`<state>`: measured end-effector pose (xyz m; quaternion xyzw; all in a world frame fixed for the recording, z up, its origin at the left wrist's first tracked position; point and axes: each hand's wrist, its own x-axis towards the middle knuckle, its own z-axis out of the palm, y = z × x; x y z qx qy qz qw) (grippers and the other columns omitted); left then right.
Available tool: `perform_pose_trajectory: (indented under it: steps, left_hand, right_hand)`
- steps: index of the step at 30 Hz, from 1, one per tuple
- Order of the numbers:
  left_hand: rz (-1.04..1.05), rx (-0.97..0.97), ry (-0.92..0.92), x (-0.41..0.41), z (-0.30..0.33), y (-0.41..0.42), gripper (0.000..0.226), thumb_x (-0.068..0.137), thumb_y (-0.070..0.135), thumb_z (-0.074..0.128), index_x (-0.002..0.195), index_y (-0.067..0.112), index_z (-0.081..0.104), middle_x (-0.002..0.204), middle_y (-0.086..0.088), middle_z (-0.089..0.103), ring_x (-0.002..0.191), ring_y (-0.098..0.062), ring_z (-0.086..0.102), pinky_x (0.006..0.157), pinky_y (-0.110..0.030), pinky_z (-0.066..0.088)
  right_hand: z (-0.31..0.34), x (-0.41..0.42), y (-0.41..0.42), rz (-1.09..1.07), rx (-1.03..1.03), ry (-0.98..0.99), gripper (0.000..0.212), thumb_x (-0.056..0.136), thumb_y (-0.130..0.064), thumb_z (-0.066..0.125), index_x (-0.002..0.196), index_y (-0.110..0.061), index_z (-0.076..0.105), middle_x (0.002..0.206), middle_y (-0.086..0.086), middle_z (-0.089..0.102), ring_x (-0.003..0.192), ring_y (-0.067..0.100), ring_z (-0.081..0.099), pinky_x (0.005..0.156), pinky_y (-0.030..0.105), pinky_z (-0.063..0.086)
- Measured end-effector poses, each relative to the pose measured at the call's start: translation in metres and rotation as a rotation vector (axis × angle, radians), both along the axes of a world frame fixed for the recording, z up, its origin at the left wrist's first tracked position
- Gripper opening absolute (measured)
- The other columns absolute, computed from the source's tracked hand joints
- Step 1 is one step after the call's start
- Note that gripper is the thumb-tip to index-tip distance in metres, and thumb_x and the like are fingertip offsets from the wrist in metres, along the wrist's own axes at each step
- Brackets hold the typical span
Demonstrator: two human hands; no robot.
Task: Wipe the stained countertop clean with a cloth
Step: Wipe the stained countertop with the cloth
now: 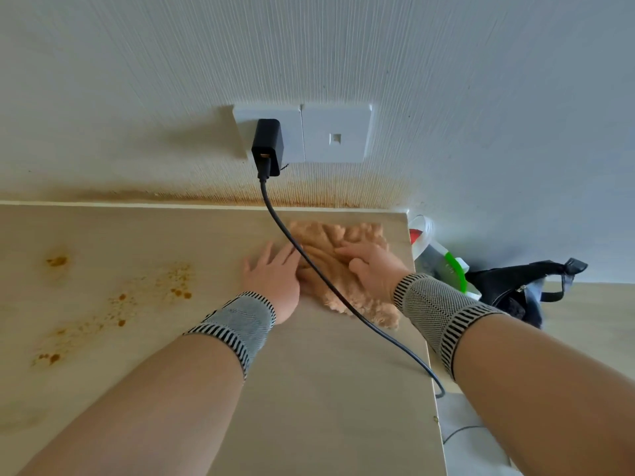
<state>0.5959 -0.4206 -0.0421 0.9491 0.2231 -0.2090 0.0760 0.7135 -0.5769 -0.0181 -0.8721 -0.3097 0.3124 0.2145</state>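
A fluffy tan cloth (343, 266) lies right of centre on the pale bench (326, 372), near its right edge, a black charger cable (330, 286) draped across it. The right hand (372, 267) presses on it, fingers bent; the left hand (275, 273) lies flat at its edge. Soft and light, it likely bunches easily. Orange stains (117, 300) mark the left of the frame.

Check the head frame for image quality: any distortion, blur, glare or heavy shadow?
Head view: wide-angle distortion bows the countertop edge and stretches the forearms; light is soft and even, no glare, with only a faint shadow beside the charger; focus is adequate, the cloth and stains read slightly soft.
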Motion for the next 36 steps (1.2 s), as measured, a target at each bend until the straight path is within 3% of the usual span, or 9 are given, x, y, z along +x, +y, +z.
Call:
perform_pose_trajectory:
  steps: [2, 4, 7, 10, 26, 28, 30, 33, 36]
  left_hand:
    - [0.02, 0.012, 0.025, -0.024, 0.003, 0.008, 0.062, 0.105, 0.023, 0.028, 0.157, 0.032, -0.004, 0.163, 0.017, -0.009, 0.152, -0.021, -0.007, 0.12, -0.058, 0.008]
    - [0.033, 0.037, 0.05, -0.046, 0.008, 0.009, 0.062, 0.105, 0.024, 0.031, 0.157, 0.031, -0.001, 0.164, 0.014, -0.01, 0.152, -0.022, -0.009, 0.12, -0.057, 0.007]
    - [0.011, 0.058, -0.082, -0.051, 0.015, -0.003, 0.062, 0.103, 0.025, 0.038, 0.157, 0.022, 0.009, 0.164, 0.007, -0.016, 0.151, -0.02, -0.012, 0.122, -0.052, 0.004]
    - [-0.101, -0.024, -0.171, -0.039, 0.016, -0.027, 0.061, 0.104, 0.031, 0.032, 0.158, 0.023, 0.005, 0.164, 0.007, -0.014, 0.151, -0.017, -0.011, 0.122, -0.048, 0.005]
    - [-0.243, -0.306, -0.058, -0.14, 0.024, -0.034, 0.038, 0.1, 0.034, 0.04, 0.133, 0.033, 0.06, 0.147, 0.015, 0.042, 0.136, -0.011, 0.029, 0.114, -0.03, 0.025]
    - [-0.19, -0.353, -0.114, -0.152, 0.03, -0.03, 0.03, 0.1, 0.03, 0.045, 0.12, 0.031, 0.067, 0.136, 0.013, 0.055, 0.116, -0.01, 0.052, 0.101, -0.028, 0.042]
    - [-0.116, -0.308, -0.242, -0.159, 0.034, -0.019, 0.025, 0.1, 0.024, 0.048, 0.115, 0.027, 0.067, 0.128, 0.012, 0.059, 0.088, -0.008, 0.06, 0.08, -0.024, 0.049]
    - [-0.059, -0.196, -0.329, -0.165, 0.029, 0.008, 0.037, 0.099, 0.021, 0.045, 0.134, 0.025, 0.056, 0.147, 0.011, 0.044, 0.12, -0.013, 0.053, 0.099, -0.029, 0.042]
    - [-0.068, -0.015, -0.142, -0.167, 0.026, 0.034, 0.051, 0.102, 0.03, 0.038, 0.152, 0.024, 0.03, 0.164, 0.008, 0.015, 0.15, -0.018, 0.012, 0.12, -0.044, 0.018]
  right_hand:
    - [-0.001, -0.006, -0.004, -0.134, 0.097, 0.085, 0.042, 0.101, -0.011, 0.038, 0.133, -0.026, 0.061, 0.139, -0.006, 0.054, 0.092, 0.014, 0.063, 0.08, 0.023, 0.051]
    - [0.0, -0.011, -0.013, -0.28, 0.15, 0.048, 0.042, 0.1, -0.008, 0.039, 0.127, -0.024, 0.066, 0.115, -0.001, 0.066, 0.066, 0.014, 0.059, 0.063, 0.028, 0.055]
    - [0.002, -0.014, -0.03, -0.485, 0.183, -0.106, 0.035, 0.1, -0.009, 0.042, 0.122, -0.018, 0.068, 0.093, 0.003, 0.068, 0.069, 0.016, 0.058, 0.067, 0.031, 0.053]
    - [0.005, -0.022, -0.05, -0.604, 0.185, -0.228, 0.028, 0.099, -0.01, 0.045, 0.11, -0.015, 0.071, 0.103, 0.003, 0.07, 0.08, 0.017, 0.057, 0.074, 0.028, 0.047]
    - [0.008, -0.164, -0.076, -0.422, 0.153, -0.496, 0.016, 0.088, -0.003, 0.054, 0.073, -0.007, 0.06, 0.068, 0.002, 0.054, 0.062, 0.026, 0.048, 0.055, 0.03, 0.035]
    - [0.01, -0.19, -0.057, -0.28, 0.168, -0.455, 0.016, 0.09, -0.007, 0.051, 0.088, -0.009, 0.066, 0.082, 0.002, 0.062, 0.073, 0.022, 0.054, 0.063, 0.029, 0.042]
    - [0.007, -0.208, -0.035, -0.119, 0.079, -0.359, 0.033, 0.097, -0.019, 0.045, 0.127, -0.018, 0.06, 0.13, 0.003, 0.058, 0.118, 0.021, 0.052, 0.099, 0.035, 0.044]
    - [-0.003, -0.225, -0.007, 0.033, -0.134, -0.248, 0.055, 0.103, -0.048, 0.031, 0.155, -0.034, 0.023, 0.166, -0.007, 0.005, 0.152, 0.022, -0.001, 0.123, 0.048, 0.006]
    - [-0.017, -0.22, 0.005, -0.009, -0.277, -0.261, 0.063, 0.1, -0.061, 0.024, 0.157, -0.036, 0.012, 0.166, -0.006, -0.005, 0.152, 0.025, -0.009, 0.121, 0.057, 0.001]
